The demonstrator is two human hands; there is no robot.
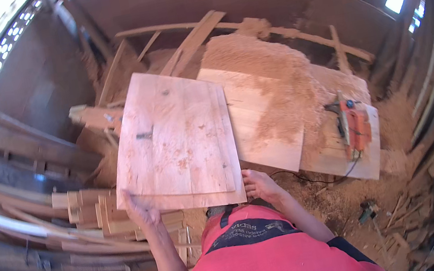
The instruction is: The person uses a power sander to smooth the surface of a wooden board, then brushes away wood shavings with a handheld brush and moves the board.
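Observation:
A pale wooden panel [171, 138], dusted with sawdust and bearing a few dark knots, lies flat in front of me. Along its right and near sides a second panel edge [236, 195] shows beneath it. My left hand [142, 211] is closed on the near left corner, the thumb on top and the other fingers mostly hidden below. At the near right corner, my right hand [261, 183] has its fingers curled against the edge. Behind and to the right lies another light panel [274, 146], partly under a heap of wood shavings [268, 65].
An orange power tool [354, 125] with a cord rests on a board [370, 162] at the right. Stacked wood strips [93, 209] and long planks [7, 166] line my left. Scrap wood [414, 234] litters the lower right. Slats [200, 40] lean near the back wall.

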